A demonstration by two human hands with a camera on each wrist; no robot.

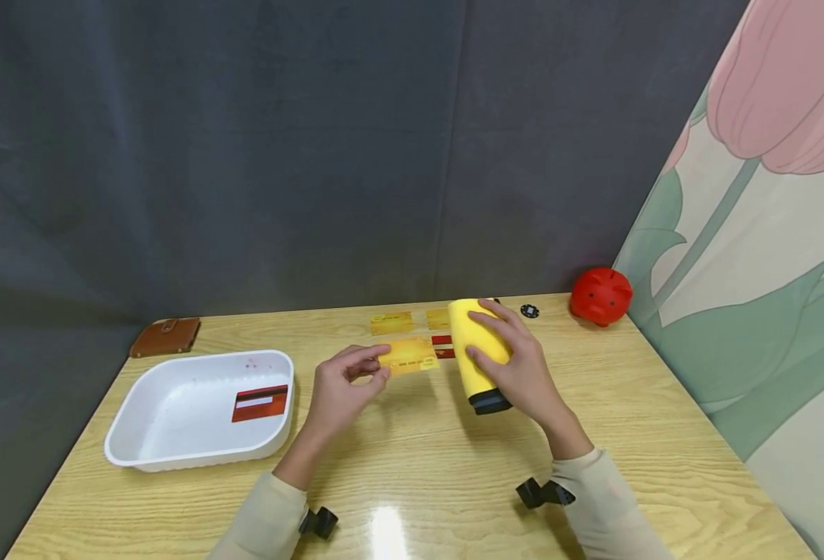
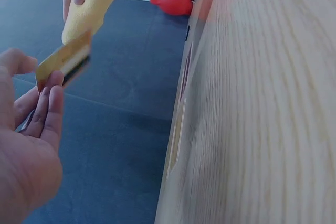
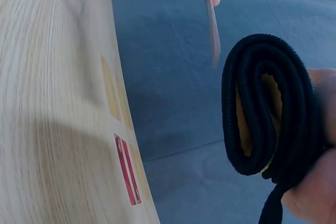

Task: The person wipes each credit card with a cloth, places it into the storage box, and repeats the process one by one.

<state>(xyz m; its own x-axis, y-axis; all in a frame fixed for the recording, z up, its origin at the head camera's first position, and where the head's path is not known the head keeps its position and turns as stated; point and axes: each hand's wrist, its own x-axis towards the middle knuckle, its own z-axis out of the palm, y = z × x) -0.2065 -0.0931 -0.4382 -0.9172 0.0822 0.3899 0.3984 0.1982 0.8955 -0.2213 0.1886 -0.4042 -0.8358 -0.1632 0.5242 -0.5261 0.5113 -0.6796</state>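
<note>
My left hand pinches a gold bank card by its left end, holding it above the table. My right hand grips a rolled yellow cloth with a black edge, tilted in the air close to the card's right end. In the right wrist view the black edge of the cloth shows its rolled layers. The left wrist view shows the card between thumb and fingers, a dark stripe on its back. Behind, a red card lies on the table, partly covered by the cloth in the head view.
Two more gold cards lie near the table's back edge. A white plastic basin on the left holds a red card. A brown wallet lies behind it. Back right are a black-and-white chip and a red piggy bank.
</note>
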